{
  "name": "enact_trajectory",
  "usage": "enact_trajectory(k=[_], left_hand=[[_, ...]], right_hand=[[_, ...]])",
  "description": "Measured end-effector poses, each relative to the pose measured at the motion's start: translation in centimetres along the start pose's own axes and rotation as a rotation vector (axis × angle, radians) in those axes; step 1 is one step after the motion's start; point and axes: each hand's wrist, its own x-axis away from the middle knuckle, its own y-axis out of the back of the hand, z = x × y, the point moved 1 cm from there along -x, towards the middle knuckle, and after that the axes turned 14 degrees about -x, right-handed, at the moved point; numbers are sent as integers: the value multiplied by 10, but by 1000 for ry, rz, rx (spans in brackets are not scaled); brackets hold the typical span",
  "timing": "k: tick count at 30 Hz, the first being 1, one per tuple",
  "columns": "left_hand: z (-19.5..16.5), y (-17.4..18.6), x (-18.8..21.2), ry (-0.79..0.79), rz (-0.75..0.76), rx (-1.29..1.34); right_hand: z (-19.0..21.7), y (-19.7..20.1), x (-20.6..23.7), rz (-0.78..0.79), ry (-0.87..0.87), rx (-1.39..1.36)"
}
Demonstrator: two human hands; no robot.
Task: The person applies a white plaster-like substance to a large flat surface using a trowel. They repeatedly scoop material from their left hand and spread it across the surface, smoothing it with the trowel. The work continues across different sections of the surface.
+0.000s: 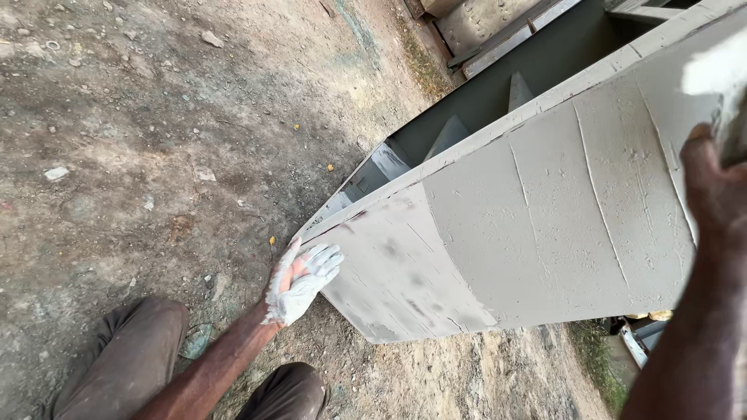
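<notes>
Our left hand (302,281), caked in grey putty, lies open-palmed and gripping nothing against the lower corner of the grey-coated metal cabinet (545,218) lying tilted on the dirt ground (156,140), right hand (712,183) at its upper edge, grip unclear.

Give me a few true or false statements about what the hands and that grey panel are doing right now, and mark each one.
1. The left hand is coated in pale putty. True.
2. The left hand rests at the corner of the grey panel. True.
3. The panel is bare shiny metal. False: grey putty with ridge lines covers most of it.
4. The ground is tiled. False: it is dirt with small stones.
5. The right hand is at the panel's right side. True.
</notes>
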Motion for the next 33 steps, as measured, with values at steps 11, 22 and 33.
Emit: enact_trajectory(k=[11, 22, 33], left_hand=[[16, -16, -10, 173, 120, 300], [1, 14, 3, 99, 53, 253], [10, 31, 22, 69, -91, 193]], right_hand=[[225, -277, 492, -673, -1006, -2989], [45, -48, 344, -268, -690, -907], [23, 3, 28, 404, 243, 838]])
